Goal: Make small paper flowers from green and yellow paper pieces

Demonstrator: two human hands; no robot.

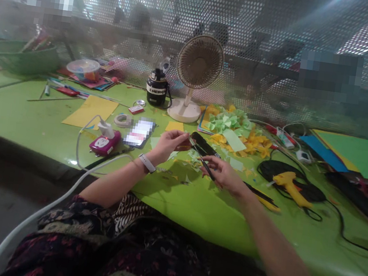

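This is a paper-craft workspace. Right of the fingers (178,136), the green desk (194,212) carries a hot glue gun (290,187); beyond them lies cut paper (227,122).

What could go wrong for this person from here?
The slim pointed tool in the right hand points towards the left hand, so a slip might prick those fingers. The thick white cable beside the left forearm could catch on the arm. Loose paper scraps might also get knocked around.

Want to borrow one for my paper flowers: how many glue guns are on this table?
1: a yellow glue gun lies on the table's right side, beyond the person's right hand. Others may be hidden in the clutter.
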